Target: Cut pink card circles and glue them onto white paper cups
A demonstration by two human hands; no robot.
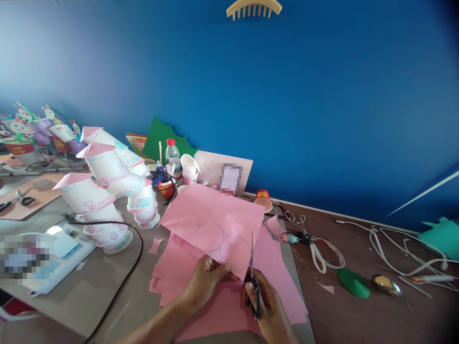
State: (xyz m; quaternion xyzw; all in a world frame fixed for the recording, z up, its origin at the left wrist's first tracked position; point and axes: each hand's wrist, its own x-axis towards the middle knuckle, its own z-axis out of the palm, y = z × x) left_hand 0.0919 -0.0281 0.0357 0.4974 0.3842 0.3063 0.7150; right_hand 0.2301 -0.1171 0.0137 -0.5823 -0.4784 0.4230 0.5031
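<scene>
My left hand [203, 283] pinches the near edge of a pink paper sheet [211, 220] with pencilled circles drawn on it, lifting it off a pile of more pink sheets [283, 291]. My right hand [267, 306] grips black-handled scissors [252, 267], blades pointing up at the sheet's near edge beside a drawn circle. The two hands sit close together at the bottom centre.
Stacks of decorated white paper cups [107, 191] stand at left, with a black cable [122, 282] and a white device [53, 253] in front. A water bottle [173, 156], small cups, another pair of scissors [315, 248], white cords [405, 253] and green paper pieces [353, 283] lie along the blue wall.
</scene>
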